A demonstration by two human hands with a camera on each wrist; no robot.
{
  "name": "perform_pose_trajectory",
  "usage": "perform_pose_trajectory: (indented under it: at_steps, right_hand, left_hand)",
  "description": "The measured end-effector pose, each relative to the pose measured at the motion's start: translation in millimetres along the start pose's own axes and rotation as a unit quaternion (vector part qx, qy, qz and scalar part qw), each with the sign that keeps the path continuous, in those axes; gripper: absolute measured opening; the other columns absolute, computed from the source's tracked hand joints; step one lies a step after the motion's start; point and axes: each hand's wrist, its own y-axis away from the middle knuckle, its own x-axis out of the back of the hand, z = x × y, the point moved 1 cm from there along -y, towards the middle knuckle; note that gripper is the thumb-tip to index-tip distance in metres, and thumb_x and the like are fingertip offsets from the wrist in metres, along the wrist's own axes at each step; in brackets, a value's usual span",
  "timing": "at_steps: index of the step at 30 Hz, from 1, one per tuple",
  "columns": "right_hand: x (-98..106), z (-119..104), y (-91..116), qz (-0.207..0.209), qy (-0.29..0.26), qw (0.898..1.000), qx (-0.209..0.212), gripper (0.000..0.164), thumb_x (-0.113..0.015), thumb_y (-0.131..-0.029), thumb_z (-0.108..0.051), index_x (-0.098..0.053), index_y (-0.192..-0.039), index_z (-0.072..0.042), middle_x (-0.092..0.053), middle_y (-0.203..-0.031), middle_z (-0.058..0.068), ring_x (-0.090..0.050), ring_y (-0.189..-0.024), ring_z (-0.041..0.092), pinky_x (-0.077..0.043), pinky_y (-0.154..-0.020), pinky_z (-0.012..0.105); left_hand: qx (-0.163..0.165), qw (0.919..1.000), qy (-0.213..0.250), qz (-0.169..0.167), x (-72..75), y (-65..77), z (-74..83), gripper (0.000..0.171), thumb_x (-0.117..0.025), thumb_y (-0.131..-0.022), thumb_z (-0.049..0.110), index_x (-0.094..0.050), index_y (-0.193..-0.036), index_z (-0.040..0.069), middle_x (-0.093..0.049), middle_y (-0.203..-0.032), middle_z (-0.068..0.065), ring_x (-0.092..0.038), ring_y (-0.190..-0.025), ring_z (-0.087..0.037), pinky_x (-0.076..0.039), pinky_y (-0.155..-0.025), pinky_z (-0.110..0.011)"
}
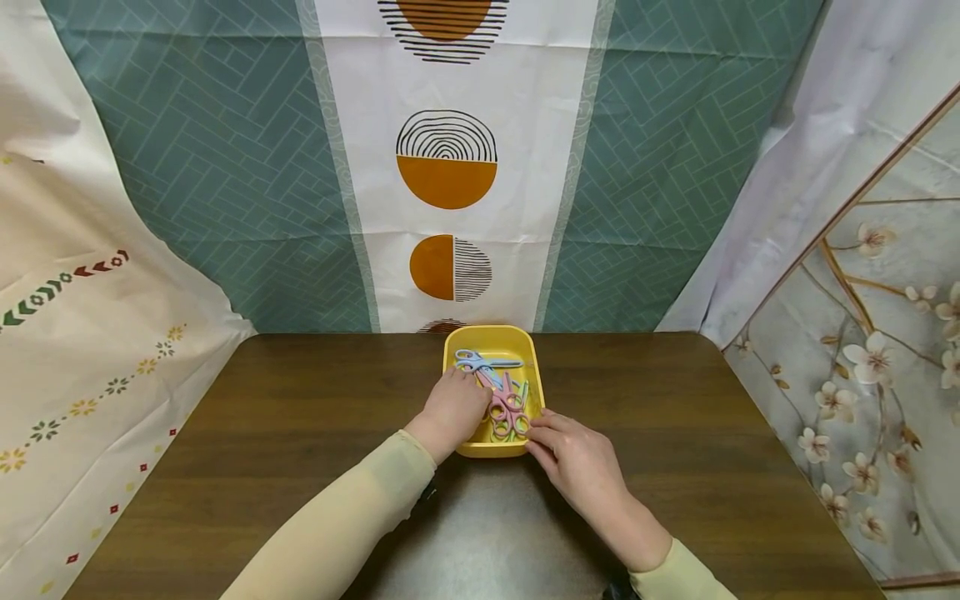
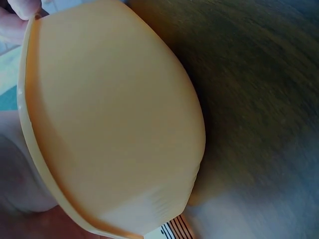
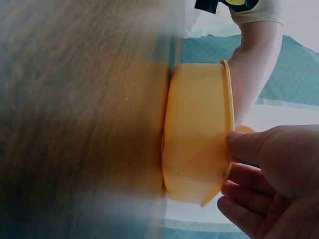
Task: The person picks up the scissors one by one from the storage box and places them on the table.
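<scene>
A yellow plastic bin (image 1: 491, 335) stands on the table with several pairs of scissors inside. Blue scissors (image 1: 504, 363) lie crosswise near its far end, and pink scissors (image 1: 507, 402) lie in the middle over some green ones. My left hand (image 1: 453, 408) reaches over the bin's left rim, its fingertips down among the scissors and hidden; I cannot tell whether they hold a pair. At the near right corner, my right hand (image 1: 581, 458) pinches the bin's rim, with the thumb (image 3: 244, 142) against it in the right wrist view. The bin's outer wall (image 2: 109, 109) fills much of the left wrist view.
The bin sits at the far middle of a dark wooden table (image 1: 315, 400). Behind it hangs a green and white patterned cloth (image 1: 360, 242). Pale printed cloths hang at the left (image 1: 97, 350) and the right.
</scene>
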Motion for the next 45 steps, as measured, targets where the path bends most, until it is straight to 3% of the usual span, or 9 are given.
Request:
perform_pose_trajectory:
  at_steps: [17, 32, 39, 45]
  right_hand:
    - [-1, 0, 1, 0.002, 0.011, 1.000, 0.000, 0.018, -0.092, -0.093, -0.023, -0.088, -0.109, -0.015, -0.081, -0.119, 0.001, -0.074, -0.125, 0.023, -0.063, -0.094, 0.050]
    - [0, -1, 1, 0.000, 0.013, 1.000, 0.003, 0.018, -0.092, -0.093, -0.021, -0.087, -0.109, -0.013, -0.081, -0.119, 0.004, -0.073, -0.126, 0.026, -0.063, -0.095, 0.051]
    - [-1, -1, 1, 0.006, 0.012, 1.000, 0.008, 0.016, -0.092, -0.093, -0.022, -0.087, -0.107, -0.015, -0.081, -0.118, 0.003, -0.074, -0.125, 0.026, -0.063, -0.095, 0.050]
    - [-1, -1, 1, -0.003, 0.011, 1.000, 0.000, 0.016, -0.091, -0.094, -0.024, -0.087, -0.107, -0.016, -0.081, -0.118, 0.002, -0.074, -0.125, 0.025, -0.062, -0.096, 0.050]
  left_hand:
    - [-0.009, 0.9997, 0.015, 0.017, -0.9, -2.0, -2.5, 0.011, -0.074, -0.104, 0.017, -0.082, -0.112, 0.016, -0.082, -0.106, -0.009, -0.073, -0.101, -0.033, -0.053, -0.102, -0.049]
    - [0.006, 0.9996, 0.027, 0.002, 5.4, 1.3, -2.9, 0.024, -0.073, -0.108, 0.024, -0.080, -0.130, 0.022, -0.079, -0.129, -0.011, -0.068, -0.127, -0.036, -0.040, -0.122, -0.053]
    - [0.022, 0.9985, 0.047, 0.017, 8.6, 5.7, -4.6, 0.022, -0.077, -0.104, 0.023, -0.083, -0.125, 0.027, -0.081, -0.122, -0.007, -0.071, -0.122, -0.037, -0.041, -0.120, -0.056]
    - [0.028, 0.9963, 0.056, 0.060, 14.2, 11.6, -5.9, 0.018, -0.077, -0.104, 0.026, -0.084, -0.121, 0.026, -0.082, -0.116, -0.007, -0.073, -0.110, -0.033, -0.046, -0.113, -0.053]
